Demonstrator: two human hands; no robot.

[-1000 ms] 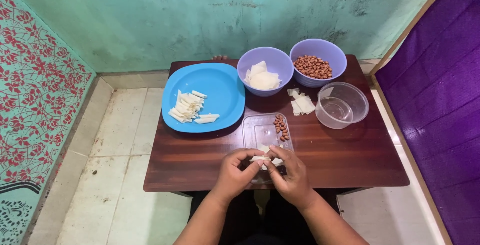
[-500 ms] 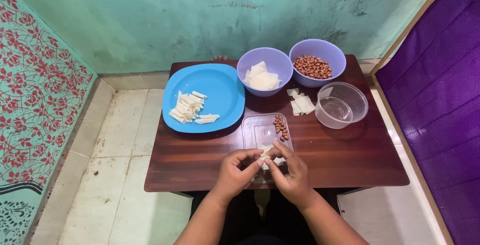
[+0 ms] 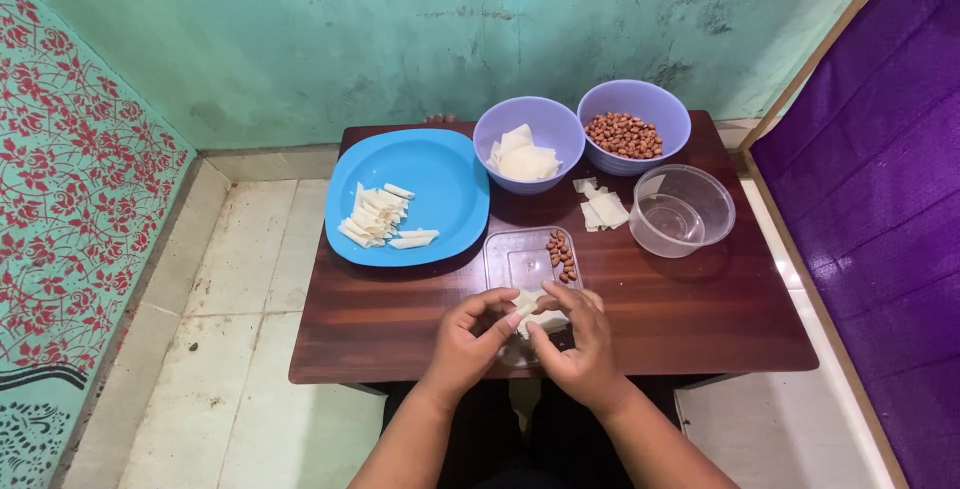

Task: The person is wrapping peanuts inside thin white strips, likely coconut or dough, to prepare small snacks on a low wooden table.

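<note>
Pale wrapper piece (image 3: 530,311) pinched between fingertips of left hand (image 3: 468,341) and right hand (image 3: 580,344), held over clear lid (image 3: 520,259) near peanuts (image 3: 562,255), at front edge of wooden table (image 3: 690,319).

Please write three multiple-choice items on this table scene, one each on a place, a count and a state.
1. Where do the rolled white wrappers lie?
A. on the round blue plastic plate
B. in the clear round plastic bowl
C. on the floor

2. How many lilac plastic bowls stand on the dark wooden table?
A. one
B. two
C. four

3. What are the left hand and right hand doing?
A. resting flat on the table
B. lifting the plate
C. pinching a pale wrapper piece together

Answers: 1 A, the rolls are stacked on the plate's left part. 2 B, one lilac bowl of wrappers and one lilac bowl of peanuts. 3 C, the fingers of both hands close on the piece over the clear flat tray.
</note>
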